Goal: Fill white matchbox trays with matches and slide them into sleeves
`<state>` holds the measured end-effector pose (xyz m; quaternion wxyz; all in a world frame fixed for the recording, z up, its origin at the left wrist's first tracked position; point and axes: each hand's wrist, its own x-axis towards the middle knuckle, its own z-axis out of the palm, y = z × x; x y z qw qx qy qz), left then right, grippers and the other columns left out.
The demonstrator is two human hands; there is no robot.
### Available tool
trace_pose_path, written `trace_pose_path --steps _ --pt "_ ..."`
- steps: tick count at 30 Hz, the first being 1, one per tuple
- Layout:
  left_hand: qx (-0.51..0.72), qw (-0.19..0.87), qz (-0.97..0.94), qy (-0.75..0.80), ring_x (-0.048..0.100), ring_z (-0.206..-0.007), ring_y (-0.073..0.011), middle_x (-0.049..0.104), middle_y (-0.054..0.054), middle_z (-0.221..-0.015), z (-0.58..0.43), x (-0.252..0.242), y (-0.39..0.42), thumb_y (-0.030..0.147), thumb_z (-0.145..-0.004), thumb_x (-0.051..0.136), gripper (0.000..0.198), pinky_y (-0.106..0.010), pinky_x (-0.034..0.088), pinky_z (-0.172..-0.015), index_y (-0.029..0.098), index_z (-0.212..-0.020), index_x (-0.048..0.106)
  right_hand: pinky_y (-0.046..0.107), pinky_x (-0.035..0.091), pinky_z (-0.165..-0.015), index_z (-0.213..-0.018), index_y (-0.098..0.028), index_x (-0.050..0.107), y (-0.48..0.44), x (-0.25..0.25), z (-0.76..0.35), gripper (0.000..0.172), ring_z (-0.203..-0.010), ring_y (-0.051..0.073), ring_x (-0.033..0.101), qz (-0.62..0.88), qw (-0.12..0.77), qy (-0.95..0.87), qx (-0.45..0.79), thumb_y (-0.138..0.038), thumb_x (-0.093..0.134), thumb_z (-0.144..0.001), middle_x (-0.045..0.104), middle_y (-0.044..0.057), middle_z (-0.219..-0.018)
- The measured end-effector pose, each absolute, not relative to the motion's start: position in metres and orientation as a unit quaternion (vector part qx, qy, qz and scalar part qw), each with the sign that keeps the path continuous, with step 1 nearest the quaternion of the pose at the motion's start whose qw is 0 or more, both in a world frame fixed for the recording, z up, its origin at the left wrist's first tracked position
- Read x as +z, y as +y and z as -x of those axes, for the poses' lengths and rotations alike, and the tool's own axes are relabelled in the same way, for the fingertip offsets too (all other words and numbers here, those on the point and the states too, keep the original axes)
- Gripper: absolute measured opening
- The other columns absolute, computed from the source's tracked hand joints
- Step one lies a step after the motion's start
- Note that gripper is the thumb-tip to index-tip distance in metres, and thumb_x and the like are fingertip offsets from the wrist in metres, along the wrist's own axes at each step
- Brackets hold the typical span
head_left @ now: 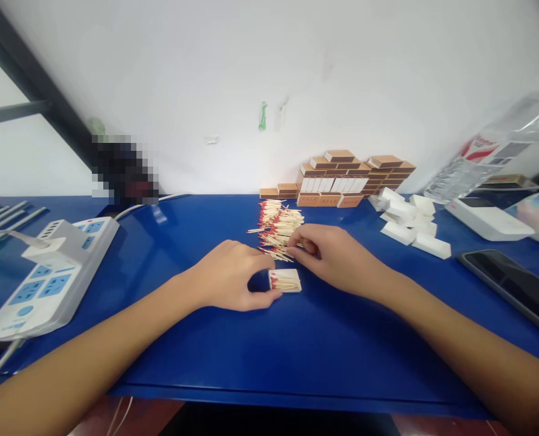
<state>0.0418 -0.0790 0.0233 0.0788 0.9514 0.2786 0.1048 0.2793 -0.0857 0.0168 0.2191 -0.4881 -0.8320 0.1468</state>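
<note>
The left hand (233, 275) pinched the tray (285, 280) by its left end, thumb near, fingers curled above, pressing it flat on the table (251, 351). The tray lay partly filled, red heads toward that grip. Just beyond it, the right hand (330, 254) had its fingertips closed on a few matches (292, 249) at the near edge of the pile (276, 227). The step looked like loading the tray, a pinch being gathered. The next move would call for lining those sticks up with the ones in the tray, heads the same way, while the left grip stops it sliding. Boxes (342, 175) stood well beyond the right hand.
</note>
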Motion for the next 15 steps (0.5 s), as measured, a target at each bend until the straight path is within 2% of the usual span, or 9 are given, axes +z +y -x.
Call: trace_pose_path --steps 4,8,15 --pt "0.106 0.085 -0.955 0.264 0.061 -0.060 -0.0141 0.068 0.002 -0.069 -0.044 0.022 -0.086 0.046 -0.088 0.064 0.027 -0.029 0.037 -0.056 0.020 -0.089 0.071 0.028 0.030 -0.059 -0.085 -0.020 0.062 -0.083 0.010 -0.279 0.017 -0.066 0.014 0.049 0.514 0.180 -0.830 0.124 -0.035 0.062 -0.095 0.062 0.001 -0.078" --pt "0.105 0.076 -0.955 0.268 0.062 -0.062 -0.0157 0.070 0.001 -0.072 -0.044 0.022 -0.086 0.047 -0.087 0.064 0.029 -0.030 0.038 -0.057 0.019 -0.090 0.072 0.028 0.030 -0.059 -0.090 -0.020 0.063 -0.084 0.004 -0.271 0.017 -0.066 0.014 0.050 0.520 0.181 -0.826 0.123 -0.037 0.064 -0.094 0.064 0.001 -0.082" --pt "0.098 0.057 -0.958 0.263 0.064 -0.063 -0.0171 0.069 0.000 -0.071 -0.044 0.021 -0.086 0.048 -0.089 0.062 0.030 -0.031 0.037 -0.056 0.019 -0.091 0.072 0.028 0.033 -0.061 -0.086 -0.020 0.063 -0.084 0.010 -0.272 0.018 -0.068 0.015 0.053 0.528 0.153 -0.823 0.147 -0.033 0.060 -0.099 0.064 0.002 -0.082"
